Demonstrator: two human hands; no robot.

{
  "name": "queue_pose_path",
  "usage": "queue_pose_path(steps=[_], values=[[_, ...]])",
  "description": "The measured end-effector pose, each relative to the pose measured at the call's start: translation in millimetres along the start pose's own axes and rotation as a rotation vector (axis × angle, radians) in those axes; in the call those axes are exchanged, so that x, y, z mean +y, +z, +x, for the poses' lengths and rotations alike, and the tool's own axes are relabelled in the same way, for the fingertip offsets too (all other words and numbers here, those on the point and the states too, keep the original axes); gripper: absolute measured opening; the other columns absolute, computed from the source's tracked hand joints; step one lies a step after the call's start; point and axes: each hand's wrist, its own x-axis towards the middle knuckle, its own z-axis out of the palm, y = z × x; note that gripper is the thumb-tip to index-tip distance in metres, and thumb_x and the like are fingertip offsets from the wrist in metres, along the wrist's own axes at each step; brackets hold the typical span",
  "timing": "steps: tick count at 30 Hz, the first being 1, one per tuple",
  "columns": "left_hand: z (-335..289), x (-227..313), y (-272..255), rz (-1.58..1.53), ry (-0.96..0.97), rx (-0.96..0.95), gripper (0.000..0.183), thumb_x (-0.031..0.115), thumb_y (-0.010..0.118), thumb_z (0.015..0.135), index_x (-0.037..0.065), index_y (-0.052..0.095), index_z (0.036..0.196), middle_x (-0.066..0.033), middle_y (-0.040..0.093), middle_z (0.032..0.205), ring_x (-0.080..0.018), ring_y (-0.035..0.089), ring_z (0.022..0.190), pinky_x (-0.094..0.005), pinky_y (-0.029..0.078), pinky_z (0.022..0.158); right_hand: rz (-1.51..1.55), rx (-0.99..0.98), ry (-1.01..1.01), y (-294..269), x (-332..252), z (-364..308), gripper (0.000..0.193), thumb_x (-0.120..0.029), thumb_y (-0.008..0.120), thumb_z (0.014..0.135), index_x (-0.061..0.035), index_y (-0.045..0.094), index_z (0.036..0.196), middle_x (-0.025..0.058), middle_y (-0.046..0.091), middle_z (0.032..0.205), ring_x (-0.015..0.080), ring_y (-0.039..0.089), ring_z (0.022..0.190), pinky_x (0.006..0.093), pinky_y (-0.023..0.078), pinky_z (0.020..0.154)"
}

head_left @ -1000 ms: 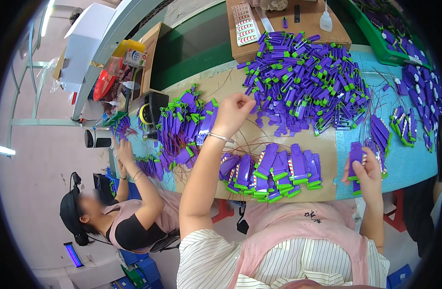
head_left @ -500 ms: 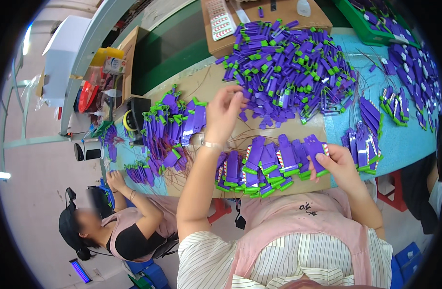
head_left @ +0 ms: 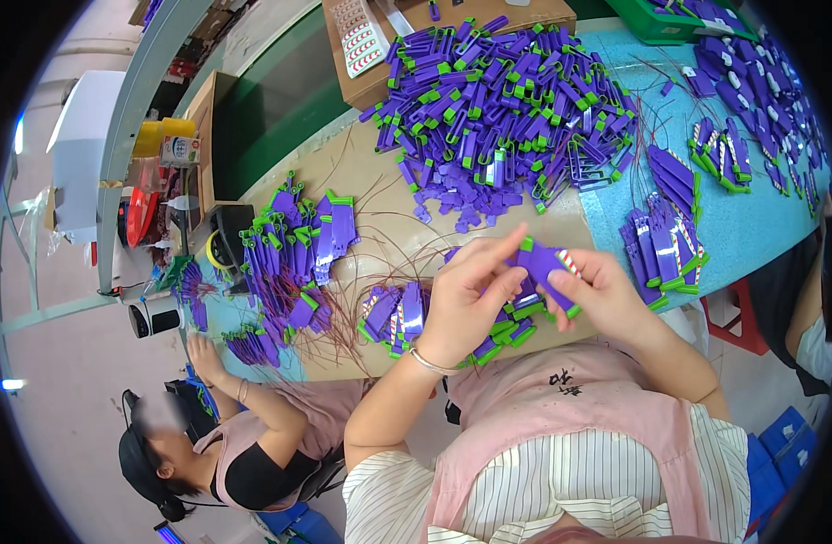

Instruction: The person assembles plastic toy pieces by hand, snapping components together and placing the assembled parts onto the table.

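My left hand (head_left: 470,297) pinches a small purple plastic piece with a green tip (head_left: 526,244) between thumb and fingers. Close beside it, my right hand (head_left: 600,288) grips a flat purple plastic part (head_left: 544,265) with a green end and a red-and-white striped edge. The two pieces meet or overlap between my hands; whether they are joined I cannot tell. Beneath my hands lie more purple parts with green ends (head_left: 402,313), partly covered by the left hand. Beyond them rises a large heap of purple and green clip-shaped pieces (head_left: 515,109), with small flat purple pieces (head_left: 475,195) at its near edge.
Bundles of purple parts with thin reddish wires (head_left: 293,236) lie at left, more striped parts (head_left: 665,245) at right. At the back are a cardboard box (head_left: 352,77) with a sticker sheet (head_left: 357,36) and a green crate (head_left: 651,23). A co-worker (head_left: 243,426) sits at left.
My left hand has come from the heap's edge, nearer and to the right, to meet my right hand. The right hand has lifted its purple part from the row and tilted it.
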Motion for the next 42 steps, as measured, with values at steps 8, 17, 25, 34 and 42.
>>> queue_pose_path(steps=[8, 17, 25, 34, 42], values=[[-2.2, 12.0, -0.8, 0.262, -0.101, -0.075, 0.013, 0.009, 0.072, 0.081, -0.001, 0.065, 0.086, -0.0064, 0.064, 0.081, -0.0182, 0.063, 0.080, -0.0295, 0.049, 0.073, -0.582, 0.046, -0.430, 12.1, -9.3, 4.1, 0.050, -0.009, 0.072, 0.083, -0.0054, 0.053, 0.129, 0.0119, 0.062, 0.093, 0.0216, 0.062, 0.084, 0.0320, 0.049, 0.078], [11.7, -2.0, -37.9, -0.716, 0.135, -0.075, 0.026, 0.016, 0.048, 0.098, 0.002, 0.060, 0.079, -0.0079, 0.056, 0.084, -0.0131, 0.053, 0.083, -0.0273, 0.042, 0.076, -0.437, -0.033, -0.282, 12.7, -2.2, 4.9, 0.041, -0.001, 0.055, 0.091, 0.0020, 0.051, 0.132, 0.0137, 0.060, 0.115, 0.0218, 0.062, 0.099, 0.0327, 0.047, 0.087], [62.9, -50.9, -95.0, 1.068, 0.025, 0.311, 0.030, 0.026, 0.070, 0.082, 0.003, 0.055, 0.093, -0.0171, 0.065, 0.072, -0.0360, 0.063, 0.065, -0.0447, 0.049, 0.059, -0.598, -0.058, -0.311, 13.4, -4.2, -2.5, 0.022, -0.005, 0.067, 0.084, 0.0014, 0.062, 0.105, 0.0092, 0.058, 0.087, 0.0197, 0.057, 0.082, 0.0316, 0.045, 0.076], [23.3, -18.3, -51.1, 0.327, 0.124, 0.265, 0.020, 0.005, 0.063, 0.088, 0.001, 0.059, 0.108, -0.0133, 0.071, 0.089, -0.0217, 0.070, 0.076, -0.0273, 0.052, 0.069, -0.061, -0.116, 0.034, 26.5, -4.1, -7.7, 0.005, -0.003, 0.062, 0.089, 0.0013, 0.060, 0.089, 0.0059, 0.063, 0.086, 0.0121, 0.061, 0.074, 0.0264, 0.049, 0.069], [-18.5, 15.8, -0.6, 0.549, 0.328, 0.053, 0.013, 0.004, 0.072, 0.077, 0.001, 0.063, 0.085, -0.0143, 0.066, 0.108, -0.0251, 0.062, 0.098, -0.0338, 0.048, 0.086, -0.349, 0.044, -0.164, 27.0, 4.6, -5.0, 0.009, -0.007, 0.058, 0.088, 0.0009, 0.063, 0.090, 0.0084, 0.065, 0.074, 0.0162, 0.062, 0.066, 0.0315, 0.049, 0.061]])
